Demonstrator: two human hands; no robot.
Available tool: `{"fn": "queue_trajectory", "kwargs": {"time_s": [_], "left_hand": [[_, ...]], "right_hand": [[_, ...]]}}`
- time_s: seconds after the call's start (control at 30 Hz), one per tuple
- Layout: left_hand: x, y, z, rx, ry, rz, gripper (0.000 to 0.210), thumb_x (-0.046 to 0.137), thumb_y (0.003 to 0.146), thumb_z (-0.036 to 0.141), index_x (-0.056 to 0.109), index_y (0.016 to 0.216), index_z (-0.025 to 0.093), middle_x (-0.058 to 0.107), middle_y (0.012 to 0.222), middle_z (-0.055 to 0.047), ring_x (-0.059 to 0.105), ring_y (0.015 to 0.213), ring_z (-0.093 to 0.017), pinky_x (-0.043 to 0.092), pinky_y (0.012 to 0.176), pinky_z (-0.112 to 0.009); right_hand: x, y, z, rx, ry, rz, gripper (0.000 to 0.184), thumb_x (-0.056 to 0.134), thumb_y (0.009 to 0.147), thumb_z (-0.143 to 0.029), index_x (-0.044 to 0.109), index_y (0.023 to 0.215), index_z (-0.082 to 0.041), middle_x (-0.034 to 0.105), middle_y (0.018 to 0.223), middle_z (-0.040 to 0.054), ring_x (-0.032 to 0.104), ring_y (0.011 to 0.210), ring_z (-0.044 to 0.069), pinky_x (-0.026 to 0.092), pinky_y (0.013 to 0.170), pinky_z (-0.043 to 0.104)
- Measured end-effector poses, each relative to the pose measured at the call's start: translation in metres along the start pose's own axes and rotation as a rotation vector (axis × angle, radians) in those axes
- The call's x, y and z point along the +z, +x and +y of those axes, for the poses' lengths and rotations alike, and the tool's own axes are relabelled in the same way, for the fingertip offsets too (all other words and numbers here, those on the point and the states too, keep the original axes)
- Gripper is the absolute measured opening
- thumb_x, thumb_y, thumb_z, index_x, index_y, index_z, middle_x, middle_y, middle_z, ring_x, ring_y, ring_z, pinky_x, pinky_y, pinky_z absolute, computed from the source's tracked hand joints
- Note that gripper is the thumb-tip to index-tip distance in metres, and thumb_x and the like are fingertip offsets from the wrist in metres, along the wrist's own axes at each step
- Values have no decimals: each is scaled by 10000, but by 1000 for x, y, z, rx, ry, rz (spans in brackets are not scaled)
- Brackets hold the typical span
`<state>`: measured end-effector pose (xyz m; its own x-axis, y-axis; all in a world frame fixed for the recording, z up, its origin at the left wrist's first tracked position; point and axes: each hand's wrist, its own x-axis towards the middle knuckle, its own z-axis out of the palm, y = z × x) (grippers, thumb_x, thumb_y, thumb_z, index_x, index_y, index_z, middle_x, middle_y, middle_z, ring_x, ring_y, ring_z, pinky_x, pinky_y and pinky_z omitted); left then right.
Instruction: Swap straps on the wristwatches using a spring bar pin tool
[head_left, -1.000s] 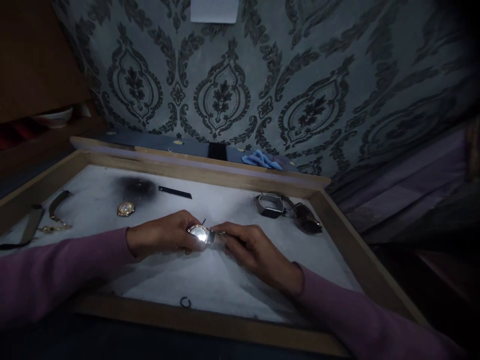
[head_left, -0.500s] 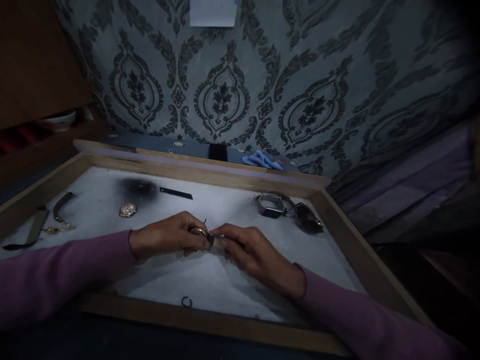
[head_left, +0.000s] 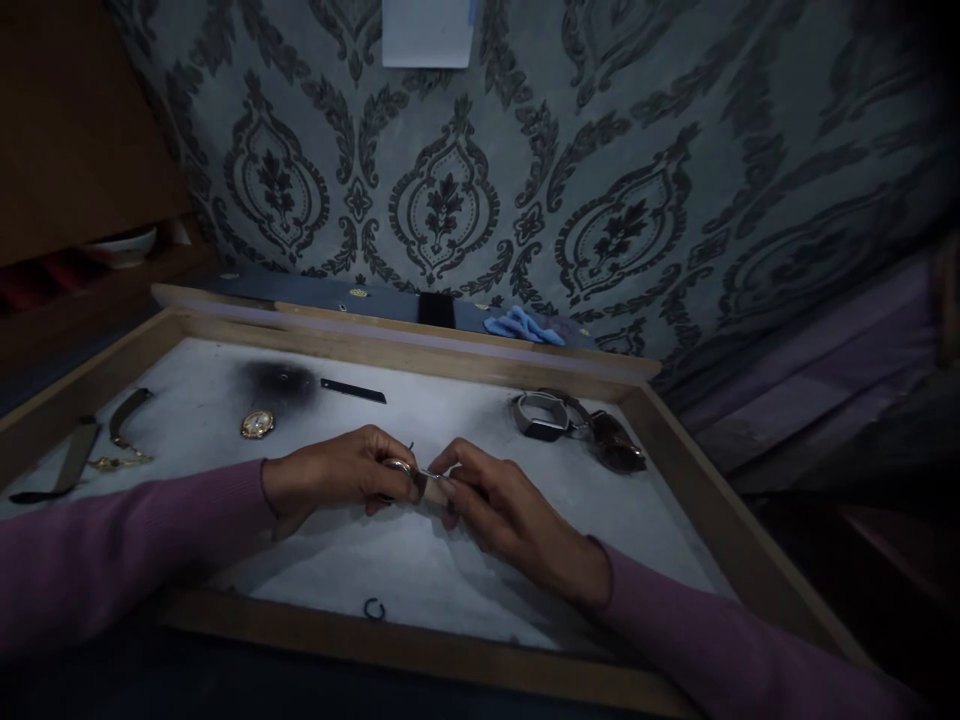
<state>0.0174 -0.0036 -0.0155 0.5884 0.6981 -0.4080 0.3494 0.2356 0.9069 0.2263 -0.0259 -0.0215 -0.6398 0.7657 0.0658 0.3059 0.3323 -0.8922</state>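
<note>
Above the middle of the tray, my left hand (head_left: 349,467) is closed round a small watch (head_left: 397,467) with a round silvery rim. Much of it is covered by the thumb and fingers. Beside it my right hand (head_left: 499,505) pinches a thin silvery piece (head_left: 431,475), its exact kind too small to make out. A pale strap-like band (head_left: 435,492) shows under that piece, between the two hands. A gold-coloured watch face (head_left: 257,424) lies left of my left hand, and a flat black blade-like strip (head_left: 353,391) lies beyond it.
A wooden-rimmed tray (head_left: 652,400) with a white base surrounds everything. Straps (head_left: 71,460) and a gold chain (head_left: 120,462) lie at left. A square watch case (head_left: 541,414) and sunglasses (head_left: 619,442) sit at right. A black open ring (head_left: 374,608) lies near the front; a blue cloth (head_left: 523,324) is behind.
My right index finger has lifted and bent, leaving the thin silvery piece more exposed at the fingertips. My left hand keeps its hold on the watch. The view has tilted slightly.
</note>
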Motion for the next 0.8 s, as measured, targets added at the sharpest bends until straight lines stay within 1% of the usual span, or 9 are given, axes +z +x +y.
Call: {"fn": "queue_trajectory", "kwargs": {"time_s": [0.13,0.27,0.57,0.8], "left_hand": [[0,0,1,4,-15,-7,147,638,663,292,608,611,157,451,497,61,379,491,-86,304,485,-222],[1,1,0,2,-42,-15,131,649,642,287,628,632,158,458,511,61,380,491,-86,317,479,-220],[-1,0,-2,5,-64,-29,118,665,659,276,664,672,159,479,529,64,393,493,-81,333,485,-216],[0,-2,-2,4,-70,-16,90,656,672,248,657,669,158,497,551,57,414,523,-82,341,493,-203]], "right_hand": [[1,0,-1,-6,21,19,117,422,969,-254,515,953,-185,603,644,-20,427,473,76,333,462,197],[1,1,0,5,39,8,144,433,968,-271,538,936,-178,605,660,-5,454,507,87,337,470,200],[2,2,1,47,98,-11,189,453,974,-346,538,931,-184,594,664,-13,414,469,72,325,447,194],[2,3,3,77,129,-44,176,456,965,-347,516,914,-189,585,655,-18,408,447,66,321,414,180]]}}
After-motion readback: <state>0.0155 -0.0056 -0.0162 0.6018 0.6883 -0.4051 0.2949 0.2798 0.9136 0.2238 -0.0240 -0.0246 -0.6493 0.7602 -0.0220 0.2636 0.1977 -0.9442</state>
